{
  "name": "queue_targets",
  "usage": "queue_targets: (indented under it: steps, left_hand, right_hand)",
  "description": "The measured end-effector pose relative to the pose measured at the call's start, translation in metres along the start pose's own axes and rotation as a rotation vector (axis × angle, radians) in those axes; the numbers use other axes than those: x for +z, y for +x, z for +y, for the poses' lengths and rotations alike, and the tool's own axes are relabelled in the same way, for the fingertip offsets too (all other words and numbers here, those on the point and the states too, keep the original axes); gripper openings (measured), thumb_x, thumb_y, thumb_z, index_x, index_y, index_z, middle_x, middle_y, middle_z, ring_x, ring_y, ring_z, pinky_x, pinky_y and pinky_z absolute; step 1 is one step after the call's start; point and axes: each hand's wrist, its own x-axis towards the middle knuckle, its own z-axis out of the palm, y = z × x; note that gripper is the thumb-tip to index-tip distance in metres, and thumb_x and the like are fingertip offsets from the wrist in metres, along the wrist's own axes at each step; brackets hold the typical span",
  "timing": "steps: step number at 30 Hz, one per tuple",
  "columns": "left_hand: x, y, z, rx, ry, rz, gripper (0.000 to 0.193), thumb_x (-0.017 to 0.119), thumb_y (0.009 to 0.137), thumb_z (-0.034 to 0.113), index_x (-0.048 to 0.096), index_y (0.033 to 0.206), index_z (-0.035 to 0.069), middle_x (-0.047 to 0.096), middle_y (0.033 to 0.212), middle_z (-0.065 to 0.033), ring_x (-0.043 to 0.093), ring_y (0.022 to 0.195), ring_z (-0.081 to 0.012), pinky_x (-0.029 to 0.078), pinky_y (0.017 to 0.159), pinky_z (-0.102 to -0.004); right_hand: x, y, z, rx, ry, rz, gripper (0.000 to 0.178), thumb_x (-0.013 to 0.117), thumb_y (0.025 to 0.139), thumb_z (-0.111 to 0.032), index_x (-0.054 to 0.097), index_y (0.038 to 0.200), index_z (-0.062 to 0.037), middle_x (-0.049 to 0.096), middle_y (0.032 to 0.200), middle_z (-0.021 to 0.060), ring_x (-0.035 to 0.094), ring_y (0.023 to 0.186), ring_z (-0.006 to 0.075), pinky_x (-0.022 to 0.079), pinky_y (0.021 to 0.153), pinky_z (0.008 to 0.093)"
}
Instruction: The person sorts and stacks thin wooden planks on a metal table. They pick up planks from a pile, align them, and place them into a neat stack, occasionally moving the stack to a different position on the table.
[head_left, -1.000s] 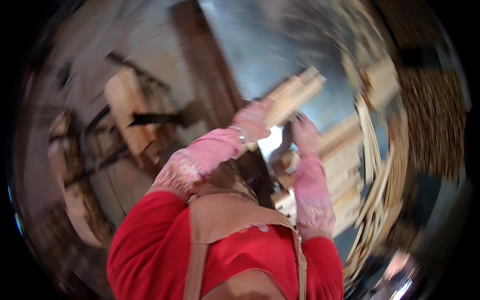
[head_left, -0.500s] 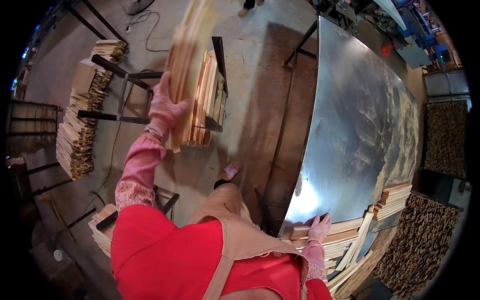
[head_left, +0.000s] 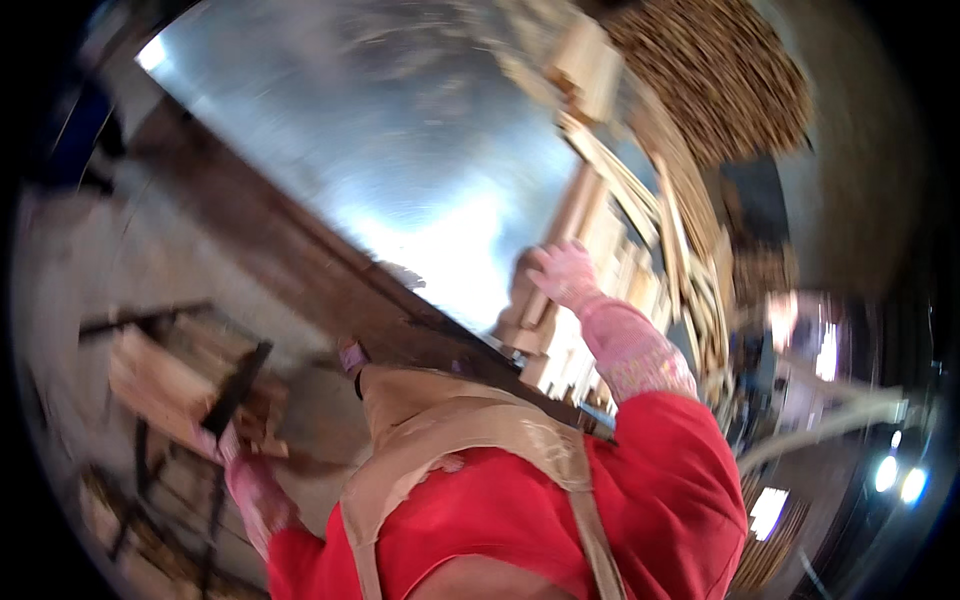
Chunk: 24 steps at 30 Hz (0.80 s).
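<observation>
My right hand (head_left: 565,272), in a pink glove, rests on a stack of pale wooden strips (head_left: 598,232) along the edge of a shiny metal-topped table. Its fingers are apart and bent over the edge of a strip, with a dark shadow beside them. Low on the left, my left hand (head_left: 230,442), also gloved, is beside a bundle of wooden strips (head_left: 165,385) in a dark metal stand (head_left: 240,385). A bar of the stand and motion blur hide its fingers, so its grip does not show.
The metal tabletop (head_left: 400,130) reflects bright light. A short stack of strips (head_left: 588,70) lies farther along its edge, with loose strips (head_left: 675,230) at the right. Beyond is a large brown bundle of sticks (head_left: 715,75). Another stand (head_left: 145,470) leg shows lower left.
My view has swung to the right. My left hand, which held up a bundle of strips, is now low beside the stand. My right hand remains at the table-edge strips.
</observation>
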Motion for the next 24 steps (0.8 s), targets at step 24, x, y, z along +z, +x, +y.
queue_targets:
  steps: [24]
  left_hand:
    - [0.048, -0.516, 0.534, 1.048, -0.133, -0.840, 0.072, 0.068, 0.102, 0.044, 0.048, 0.156, 0.002, 0.063, 0.146, -0.0239, 0.062, 0.133, -0.0369, 0.048, 0.113, -0.0427]
  right_hand:
    - [0.306, -0.399, 0.252, 1.728, 1.104, 0.306, 0.096, 0.067, 0.090, -0.055, 0.043, 0.157, 0.0095, 0.068, 0.135, 0.0306, 0.067, 0.124, 0.0451, 0.052, 0.106, 0.0449]
